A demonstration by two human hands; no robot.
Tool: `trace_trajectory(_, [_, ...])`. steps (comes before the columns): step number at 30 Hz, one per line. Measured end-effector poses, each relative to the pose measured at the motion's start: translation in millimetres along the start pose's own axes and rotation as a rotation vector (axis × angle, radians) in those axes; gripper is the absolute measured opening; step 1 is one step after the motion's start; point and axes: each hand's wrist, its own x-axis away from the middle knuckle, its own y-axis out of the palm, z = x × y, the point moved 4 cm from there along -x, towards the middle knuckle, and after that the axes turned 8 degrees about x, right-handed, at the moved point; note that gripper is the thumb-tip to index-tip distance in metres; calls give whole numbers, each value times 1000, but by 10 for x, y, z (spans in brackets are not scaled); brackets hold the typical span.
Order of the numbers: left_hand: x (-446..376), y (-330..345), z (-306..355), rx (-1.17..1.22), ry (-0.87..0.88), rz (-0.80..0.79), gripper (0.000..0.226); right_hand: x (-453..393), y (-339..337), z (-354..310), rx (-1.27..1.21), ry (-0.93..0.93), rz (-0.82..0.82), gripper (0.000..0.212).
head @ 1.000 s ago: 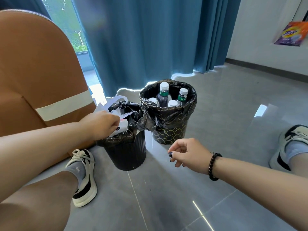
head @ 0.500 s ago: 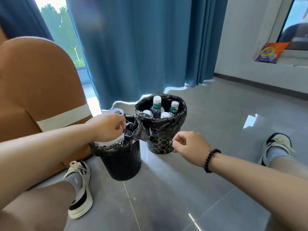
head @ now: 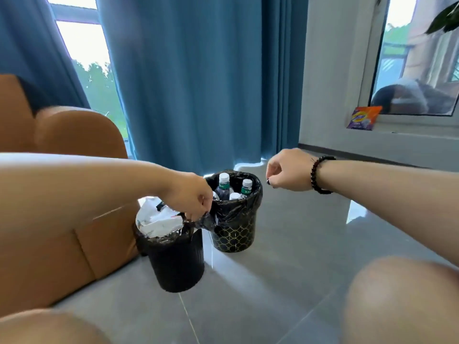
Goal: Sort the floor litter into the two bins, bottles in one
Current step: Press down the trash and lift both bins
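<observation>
Two bins side by side on the grey floor (head: 285, 244), liners touching. Patterned bin (head: 233, 234), black with gold lattice, sits further back, just in front of the blue curtain (head: 193, 83). Bottles (head: 223, 186) stand upright inside it, white caps and green labels showing above the liner rim. Plain black bin (head: 176, 264) is nearer, tight against the orange sofa (head: 62, 219), and holds crumpled white litter (head: 156, 219).

Left hand (head: 191, 197) is over the gap between the bins, fingers curled down, grip pinching the black liner (head: 201, 220) at the plain bin's rim. Right hand (head: 288, 170) is in the air above and right of the patterned bin, fingers curled in, nothing in it, touching nothing; beaded bracelet (head: 320, 175) on that wrist.

Orange-purple packet (head: 363, 117) lies on the window ledge at far right.
</observation>
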Motion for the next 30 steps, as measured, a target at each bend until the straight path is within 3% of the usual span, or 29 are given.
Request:
trace_trajectory(5, [-610, 112, -159, -111, -36, 191, 25, -752, 492, 83, 32, 57, -38, 22])
trace_trajectory(9, [-826, 427, -589, -102, -75, 192, 25, -1068, 1073, -227, -112, 35, -29, 20])
trace_trajectory(15, [-1347, 216, -1430, 98, -155, 557, 14, -1958, 1502, -495, -108, -76, 29, 18])
trace_trajectory(20, [-1683, 169, -1924, 28, -186, 426, 11, -2592, 1826, -692, -22, -95, -46, 19])
trace_trajectory(23, [-1614, 125, -2254, 52, -190, 334, 28, -2873, 1943, -1092, -51, -128, -99, 18])
trace_trajectory(27, [-1584, 162, -2803, 253, -254, 417, 33, -3139, 2074, -1643, -149, -114, -141, 20])
trace_trajectory(30, [-1572, 367, -3113, 432, -297, 393, 35, -3235, 2191, -1875, -157, -131, -161, 21])
